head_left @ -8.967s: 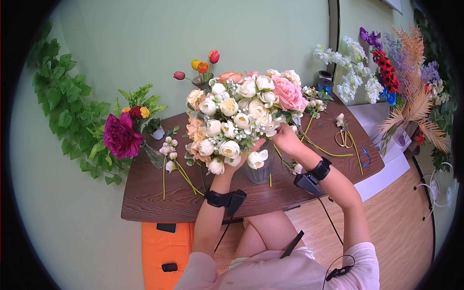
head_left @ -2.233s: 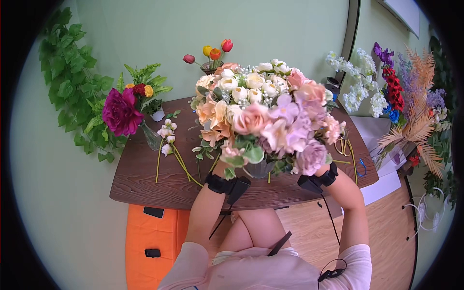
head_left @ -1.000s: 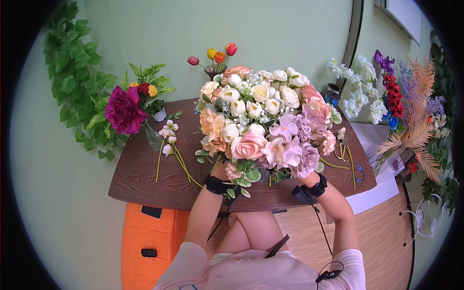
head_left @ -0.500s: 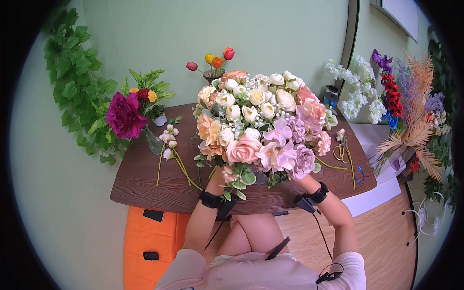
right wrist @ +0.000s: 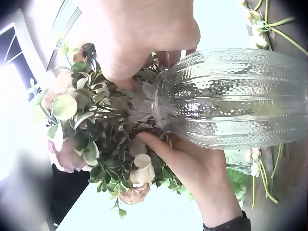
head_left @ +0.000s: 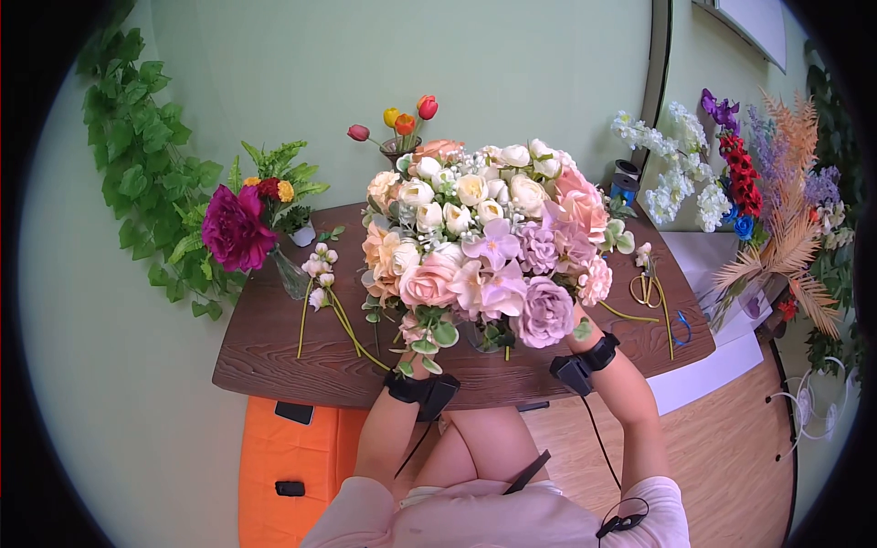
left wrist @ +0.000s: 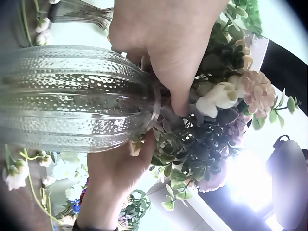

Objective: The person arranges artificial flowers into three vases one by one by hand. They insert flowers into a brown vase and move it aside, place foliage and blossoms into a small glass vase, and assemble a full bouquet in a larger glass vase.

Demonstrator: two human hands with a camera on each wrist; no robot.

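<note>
A large bouquet (head_left: 493,245) of white, peach, pink and lilac flowers stands in a clear ribbed glass vase (left wrist: 82,98). White roses lie toward its middle and back; pink and lilac blooms face the person. In the wrist views, both hands are at the vase's neck, under the flower heads. The left hand (left wrist: 163,43) holds the base of the bouquet, thumb pressed to the stems just above the rim. Opposite it, the right hand (right wrist: 144,33) grips the same stems and leaves. From the head view the blooms hide most of both hands and the vase.
On the brown table (head_left: 274,338) lie cut white-flower stems (head_left: 333,310) at left, and gold scissors (head_left: 645,290) and a blue loop (head_left: 682,329) at right. A magenta-flower vase (head_left: 290,274) stands left, a tulip vase (head_left: 398,149) behind, a spool (head_left: 625,183) back right.
Nine seconds ago white roses faced the person; now pink and lilac blooms do. Over the last second, the front flowers have swung left, with both hands staying at the vase's neck.
</note>
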